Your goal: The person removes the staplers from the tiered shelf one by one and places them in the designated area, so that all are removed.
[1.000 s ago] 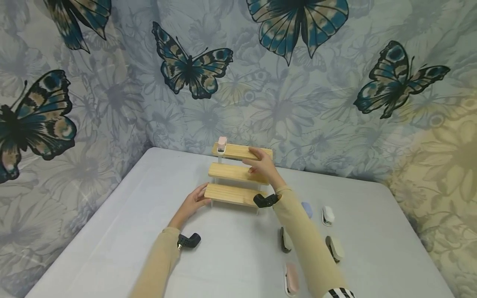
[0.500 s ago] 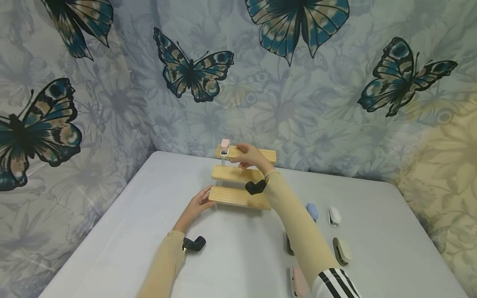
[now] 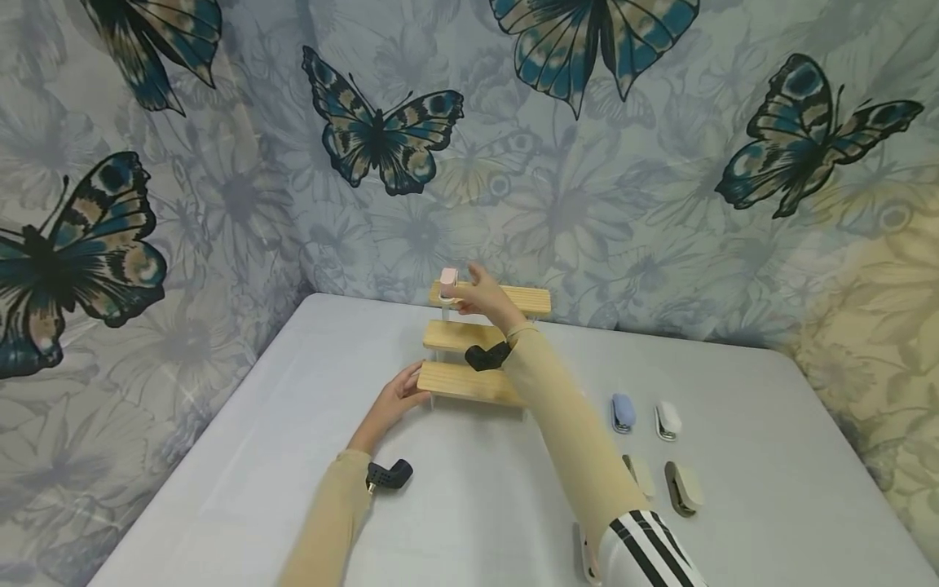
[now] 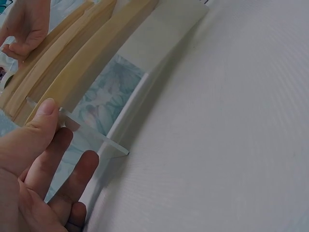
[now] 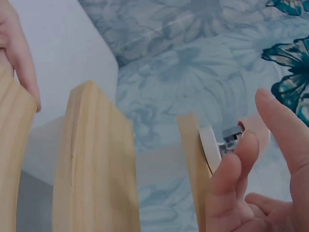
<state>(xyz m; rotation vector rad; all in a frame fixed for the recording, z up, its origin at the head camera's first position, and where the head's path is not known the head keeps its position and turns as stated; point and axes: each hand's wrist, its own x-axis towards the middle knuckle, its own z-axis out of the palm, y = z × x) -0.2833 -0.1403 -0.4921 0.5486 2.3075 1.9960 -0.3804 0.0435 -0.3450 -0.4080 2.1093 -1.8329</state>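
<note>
A three-tier display stand with wooden boards and clear legs (image 3: 469, 383) stands toward the back of the table. My left hand (image 3: 396, 399) holds the left end of its lowest board; in the left wrist view the thumb (image 4: 46, 108) lies on the board's end and the index finger is close beneath, by the clear leg. A small pink and white stapler (image 3: 448, 280) stands on the left end of the top board. My right hand (image 3: 487, 297) is right at this stapler, index finger raised and other fingertips (image 5: 248, 145) overlapping it in the right wrist view.
To the right on the white table (image 3: 220, 489) lie several more small staplers: a blue one (image 3: 623, 412), a white one (image 3: 667, 421) and two greenish ones, including the stapler (image 3: 685, 487) farther right. Another is partly hidden by the right sleeve (image 3: 572, 432). A butterfly-patterned backdrop (image 3: 572, 204) rises behind.
My right hand has moved left along the top board, from its right part to the pink stapler. The left hand keeps its place on the lowest board. The head view has shifted slightly.
</note>
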